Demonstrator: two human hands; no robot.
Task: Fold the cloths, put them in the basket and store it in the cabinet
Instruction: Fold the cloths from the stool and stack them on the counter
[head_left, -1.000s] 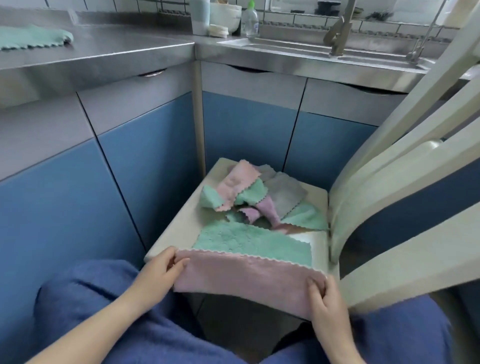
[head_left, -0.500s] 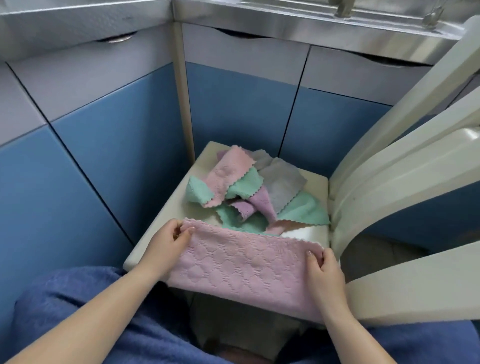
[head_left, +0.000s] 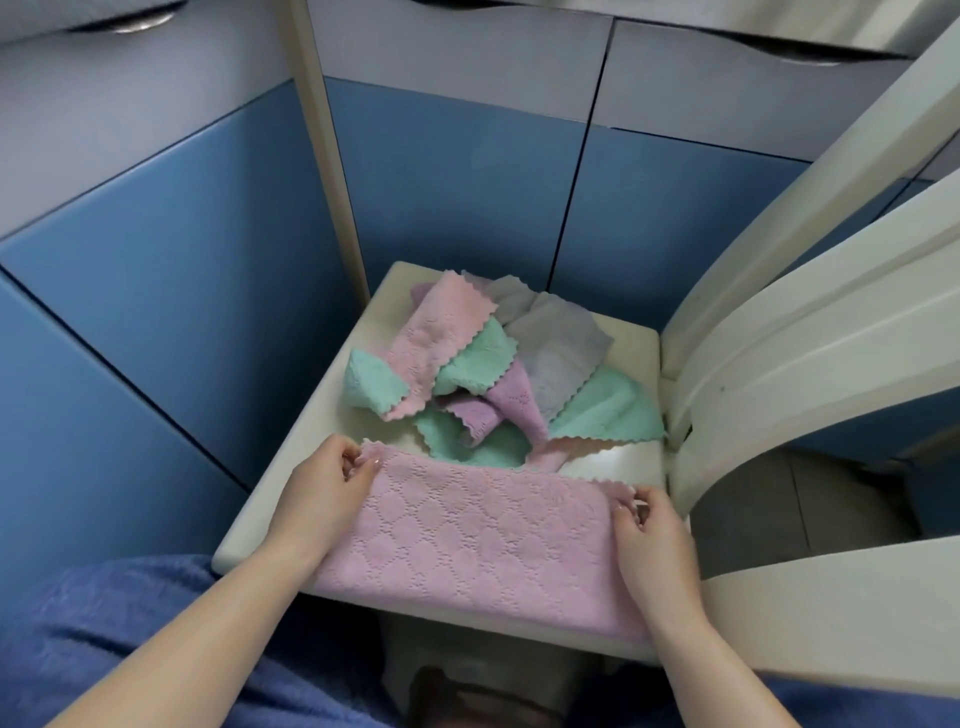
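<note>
Left hand (head_left: 324, 480): fingers curled, pinching the far left corner of the pink cloth (head_left: 483, 535) between thumb and fingertips. The heel of the hand lies on the cloth's left edge, over the near left part of the chair seat (head_left: 631, 338).

Right hand (head_left: 652, 540): fingers curled likewise, pinching the far right corner of the same cloth, beside the seat's right edge.

Pink cloth: held taut between both hands, spread flat across the near part of the seat. Its far edge is scalloped and appears doubled, two edges lying together; I cannot tell for certain how many layers there are. The near edge overhangs the front of the seat, above the person's blue-clad legs (head_left: 130, 639).

Loose pile of cloths (head_left: 493, 374): lies unfolded on the far half of the seat, just beyond the held cloth. It comprises green, pink, lilac and grey pieces, overlapping one another. One green piece touches the far edge of the pink cloth or lies just under it.

Chair: cream-coloured, its backrest slats (head_left: 810, 332) rising on the right side.

Surroundings: blue and grey cabinet doors (head_left: 457, 182) stand behind and to the left of the chair, meeting at a corner post. No basket is seen in this view.
</note>
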